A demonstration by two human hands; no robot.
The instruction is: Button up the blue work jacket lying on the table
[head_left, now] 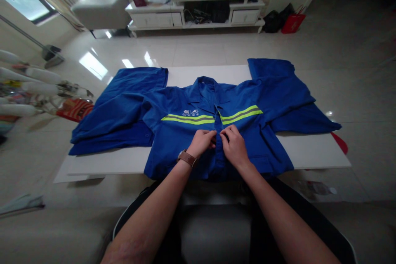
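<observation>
A blue work jacket (182, 132) with a yellow-and-grey reflective stripe across the chest lies front side up, collar away from me. Its lower hem hangs over the near edge of the white table (312, 150). My left hand (202, 142), a brown-strapped watch (187, 158) on its wrist, pinches the front placket just below the stripe. Facing it, my right hand (232, 143) pinches the other side of the same front opening. Whatever small fastening sits between the fingertips is hidden. Folded blue garments lie at the left (120, 103) and at the right (284, 95), partly beneath the sleeves.
A white cabinet (151, 20) with items on top stands along the far wall, a pale stool (102, 10) to its left. A red bag (293, 22) rests on the floor at its right. A cluttered rack (37, 86) is at far left. A plastic bottle (318, 188) lies below the table.
</observation>
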